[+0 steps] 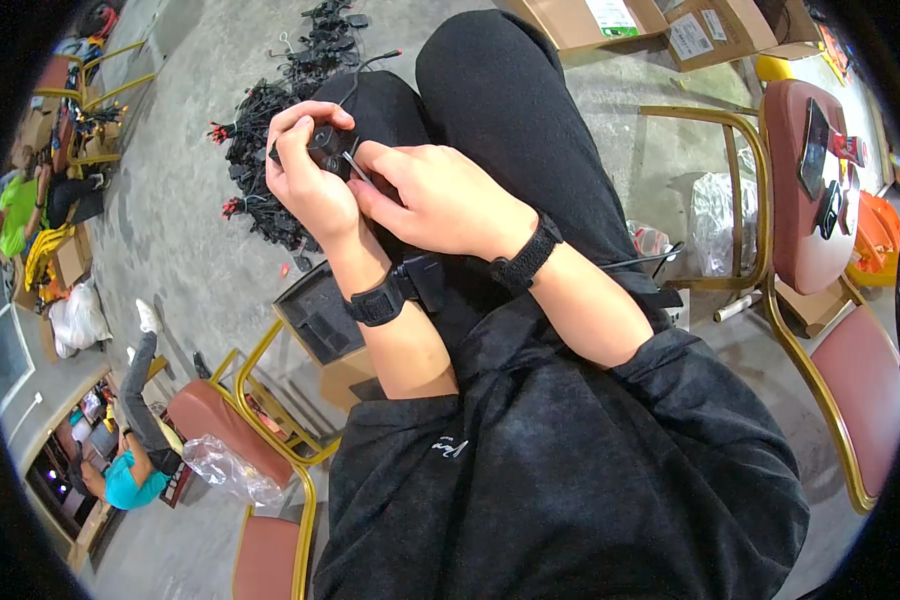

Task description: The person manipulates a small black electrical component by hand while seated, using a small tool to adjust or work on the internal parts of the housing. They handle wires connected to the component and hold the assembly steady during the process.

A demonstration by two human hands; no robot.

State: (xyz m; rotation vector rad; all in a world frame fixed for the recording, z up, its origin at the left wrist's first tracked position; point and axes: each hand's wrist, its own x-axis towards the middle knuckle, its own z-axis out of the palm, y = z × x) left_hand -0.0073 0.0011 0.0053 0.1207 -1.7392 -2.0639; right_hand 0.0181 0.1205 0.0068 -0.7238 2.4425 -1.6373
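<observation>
Over my dark trousers, my left hand (310, 180) is curled around a small black round part (323, 145), with a dark cable (353, 86) rising above it toward a red-tipped end. My right hand (420, 190) grips a thin metal tool (358, 166) against the part, fingers bent; the tool's tip is too small to make out. A large pile of black cabled pieces (255, 170) with red ends lies on the floor to the left of my knees. An open dark case (310, 315) is beside my left forearm.
A maroon chair (785, 280) at right holds phones and small items (832, 170). Cardboard boxes (690, 35) stand at top right. Another maroon chair (220, 420) with clear plastic is at lower left. Two other people, in green (18, 210) and teal (135, 480), are at the left.
</observation>
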